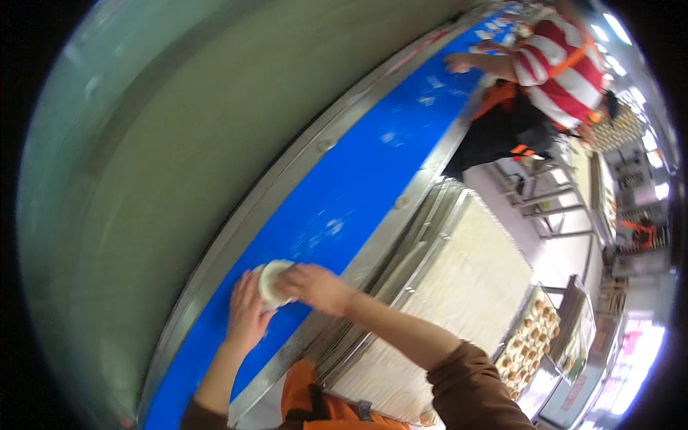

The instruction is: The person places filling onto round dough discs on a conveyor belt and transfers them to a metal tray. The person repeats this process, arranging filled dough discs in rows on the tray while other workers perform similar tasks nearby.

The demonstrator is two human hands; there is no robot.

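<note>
My left hand [247,312] and my right hand [317,287] come together over a blue conveyor belt [344,193]. Between them is a pale, round piece of dough [267,287] with a raised rim, shaped like a shallow cup. My left fingers and thumb hold its near left side. The fingers of my right hand press into its right side and cover part of the hollow. Motion blur hides the fingertips and whatever lies inside the dough. White flour marks [333,226] streak the belt beyond my hands.
A metal rail [333,142] edges the belt. Stacked trays [462,258] stand to the right, close to my right forearm. Farther right is a tray of filled pieces [529,341]. A co-worker in a striped shirt [564,64] works at the belt's far end, near pale pieces [494,27].
</note>
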